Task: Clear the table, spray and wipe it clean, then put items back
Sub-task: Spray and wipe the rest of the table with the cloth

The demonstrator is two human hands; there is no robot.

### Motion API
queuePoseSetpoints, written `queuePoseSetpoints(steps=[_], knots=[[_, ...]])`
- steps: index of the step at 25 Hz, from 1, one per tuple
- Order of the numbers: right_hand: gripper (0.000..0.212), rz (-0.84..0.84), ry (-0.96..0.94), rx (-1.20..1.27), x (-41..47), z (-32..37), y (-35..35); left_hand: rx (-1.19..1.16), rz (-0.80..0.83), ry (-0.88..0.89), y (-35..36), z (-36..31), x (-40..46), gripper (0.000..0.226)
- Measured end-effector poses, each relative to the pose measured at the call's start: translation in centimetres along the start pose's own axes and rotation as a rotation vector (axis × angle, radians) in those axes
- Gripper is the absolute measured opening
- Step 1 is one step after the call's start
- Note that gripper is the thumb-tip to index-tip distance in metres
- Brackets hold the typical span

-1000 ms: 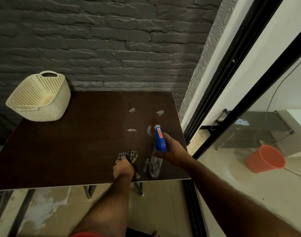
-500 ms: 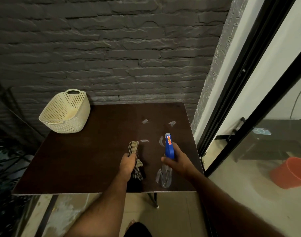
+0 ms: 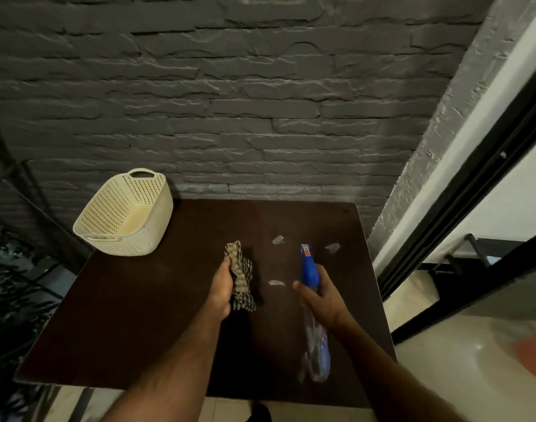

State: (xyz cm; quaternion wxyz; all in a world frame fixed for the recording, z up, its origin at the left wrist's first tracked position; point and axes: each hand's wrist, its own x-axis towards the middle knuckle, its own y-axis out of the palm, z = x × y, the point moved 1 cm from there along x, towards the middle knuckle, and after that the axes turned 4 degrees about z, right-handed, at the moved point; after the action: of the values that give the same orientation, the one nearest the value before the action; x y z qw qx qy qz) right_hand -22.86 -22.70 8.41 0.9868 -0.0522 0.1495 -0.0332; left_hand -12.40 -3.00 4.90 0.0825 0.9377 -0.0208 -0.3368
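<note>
Surface [image 3: 139, 315]: dark brown top, set against a grey brick wall. Carries a cream perforated basket [image 3: 125, 214] at its far left corner and several pale wet patches [image 3: 277, 282] toward the right; otherwise bare where visible.

Left hand [image 3: 222, 289]: fingers curled around a bunched checked cloth [image 3: 241, 275], held just over the middle of the surface; whether the cloth touches the top cannot be told.

Right hand [image 3: 323, 296]: wrapped around the neck of a spray bottle [image 3: 310, 269], blue head pointing away toward the wall, clear body hanging blurred below the wrist.

Progress, as judged: clearing looks done except for the basket. Spraying is under way or just finished, since liquid lies in separate unwiped patches. Wiping has not visibly begun. Returning items is entirely outstanding; none of them appear in view.

Change from the earlier frames: the cloth lay low at the near edge a second ago and is now raised and carried further in. The bottle stays in the same grip. The view has tilted up, showing more wall. The basket and patches keep their places.
</note>
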Motion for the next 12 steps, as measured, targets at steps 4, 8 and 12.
queuePoseSetpoints(steps=[4, 8, 12], knots=[[0.026, 0.022, 0.073, 0.031, 7.8, 3.1, 0.7, 0.05, -0.041, 0.021, -1.5, -5.1, 7.2, 0.04], [0.024, -0.016, 0.168, 0.038, 16.3, 5.3, 1.3, 0.195, -0.088, 0.092, -2.0, -9.9, 14.7, 0.034], [0.016, -0.042, 0.196, 0.055, 23.5, 5.3, 0.9, 0.336, -0.157, 0.179, -1.4, -12.4, 21.8, 0.049]])
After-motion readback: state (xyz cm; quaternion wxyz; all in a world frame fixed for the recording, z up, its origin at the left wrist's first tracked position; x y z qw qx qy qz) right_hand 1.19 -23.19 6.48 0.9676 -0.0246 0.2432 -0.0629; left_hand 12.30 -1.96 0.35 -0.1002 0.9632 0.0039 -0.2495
